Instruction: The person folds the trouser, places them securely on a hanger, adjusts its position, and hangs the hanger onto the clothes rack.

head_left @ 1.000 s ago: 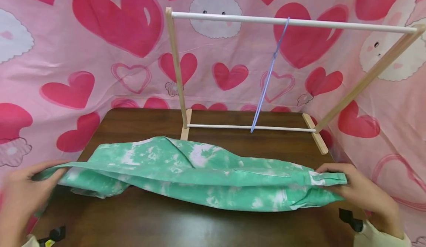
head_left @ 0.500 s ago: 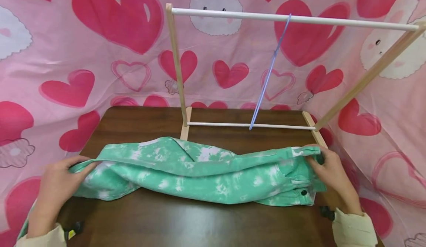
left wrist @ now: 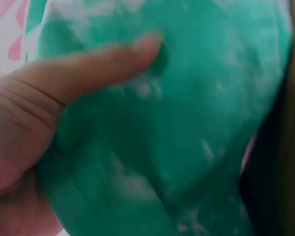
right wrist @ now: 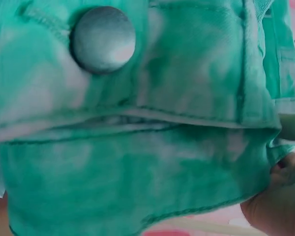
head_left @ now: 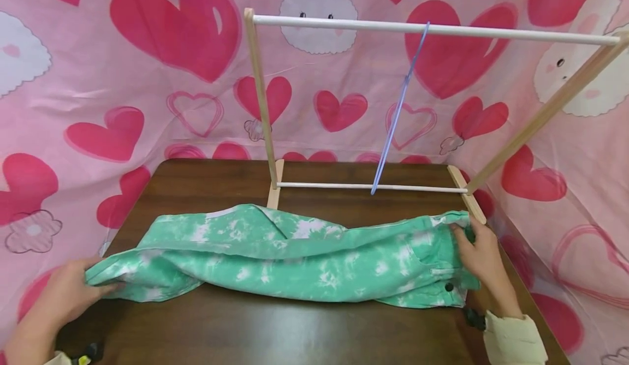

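A pair of green and white tie-dye pants [head_left: 314, 269] lies lengthwise across the brown table, its folds running left to right. At the left end my left hand [head_left: 66, 294] grips a leg; in the left wrist view the thumb [left wrist: 108, 64] lies over the cloth, and most of the other fingers are hidden. My right hand [head_left: 479, 250] pinches the waistband at the right end. The right wrist view shows the metal button [right wrist: 104, 40] and waistband close up, with part of the right hand [right wrist: 280, 196] at the lower right edge.
Behind the pants stands a wooden rack [head_left: 260, 97] with a white top rail [head_left: 344, 24]. From that rail hangs a blue hanger [head_left: 393, 124], seen nearly edge-on. Pink heart-patterned cloth [head_left: 147, 86] surrounds the brown table [head_left: 275, 337] at the back and sides.
My right hand has shifted left and away from me with the waistband, laying that end down and exposing the button. The left hand moved inward, then back out and lower, still holding the leg.
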A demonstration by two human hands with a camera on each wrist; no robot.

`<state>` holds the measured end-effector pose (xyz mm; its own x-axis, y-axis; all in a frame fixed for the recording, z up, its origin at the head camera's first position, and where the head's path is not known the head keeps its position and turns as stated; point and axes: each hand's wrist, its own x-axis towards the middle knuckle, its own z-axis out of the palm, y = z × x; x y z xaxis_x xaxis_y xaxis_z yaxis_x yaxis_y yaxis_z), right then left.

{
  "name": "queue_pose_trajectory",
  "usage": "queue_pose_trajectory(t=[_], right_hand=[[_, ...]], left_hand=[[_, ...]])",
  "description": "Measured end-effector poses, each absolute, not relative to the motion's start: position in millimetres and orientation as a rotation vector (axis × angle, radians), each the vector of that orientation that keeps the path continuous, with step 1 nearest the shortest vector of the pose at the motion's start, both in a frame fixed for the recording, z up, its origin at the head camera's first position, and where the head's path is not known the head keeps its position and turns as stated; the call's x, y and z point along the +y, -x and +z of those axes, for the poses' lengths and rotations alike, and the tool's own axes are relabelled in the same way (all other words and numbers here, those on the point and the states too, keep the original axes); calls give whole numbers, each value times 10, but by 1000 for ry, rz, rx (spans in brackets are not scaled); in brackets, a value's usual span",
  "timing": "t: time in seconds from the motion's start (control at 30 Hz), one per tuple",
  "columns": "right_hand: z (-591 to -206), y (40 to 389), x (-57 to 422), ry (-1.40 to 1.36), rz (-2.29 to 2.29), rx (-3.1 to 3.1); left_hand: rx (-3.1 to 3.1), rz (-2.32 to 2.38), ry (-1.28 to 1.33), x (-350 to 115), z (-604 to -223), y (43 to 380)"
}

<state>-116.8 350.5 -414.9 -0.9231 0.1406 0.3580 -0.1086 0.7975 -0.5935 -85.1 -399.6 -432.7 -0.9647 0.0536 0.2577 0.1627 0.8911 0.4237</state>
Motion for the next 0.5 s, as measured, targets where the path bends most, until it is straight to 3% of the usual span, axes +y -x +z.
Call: queue_pose_trajectory(t=[0.33,0.5], right_hand=[[-4009,1013,3653,402,944,-2331],[-3878,983,3766,462,1031,-2192]], left_hand=[[-2523,-718,253,-4156,-4227,781],[-2445,-766,230,-4167,-4113,788]])
